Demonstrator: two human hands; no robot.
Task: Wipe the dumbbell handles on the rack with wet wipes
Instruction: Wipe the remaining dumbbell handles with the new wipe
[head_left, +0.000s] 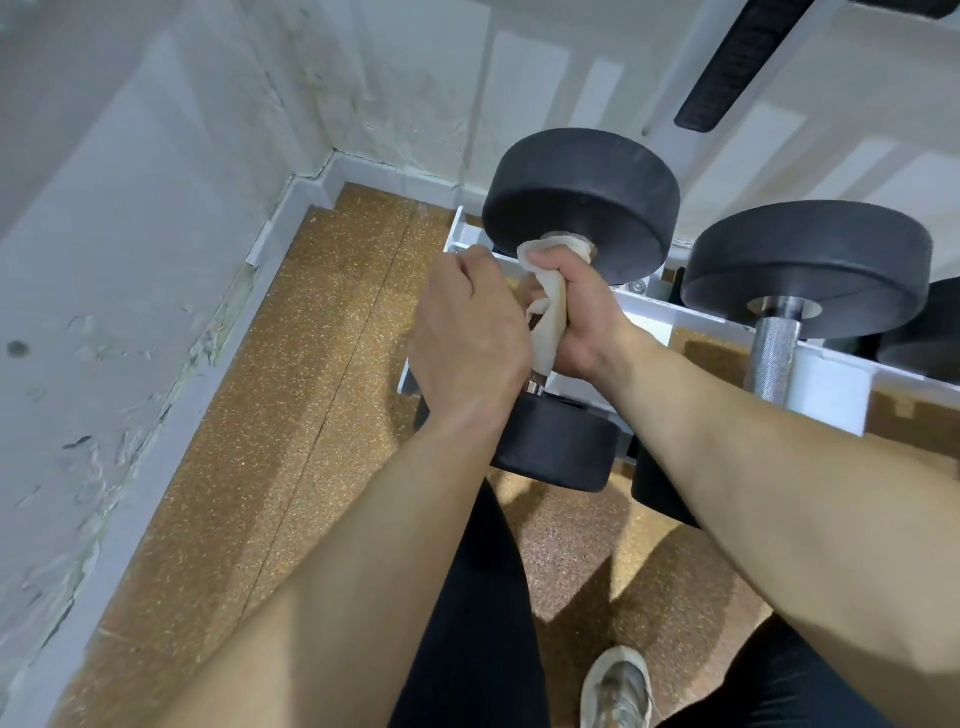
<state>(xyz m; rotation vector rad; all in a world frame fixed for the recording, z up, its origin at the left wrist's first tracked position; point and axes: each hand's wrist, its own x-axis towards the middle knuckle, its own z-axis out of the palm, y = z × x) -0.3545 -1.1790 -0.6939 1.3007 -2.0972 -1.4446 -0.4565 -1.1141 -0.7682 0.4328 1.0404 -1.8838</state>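
Hands: 2, on dumbbell (576, 208) | wipe (548, 312): 1 | dumbbells visible: 3

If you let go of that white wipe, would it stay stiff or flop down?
The wipe would probably flop: it is bunched and creased between the right hand and the handle of the dumbbell, with a loose fold sticking out. It looks thin, so likely very light. Being a wet wipe, it might cling instead of dropping at once.
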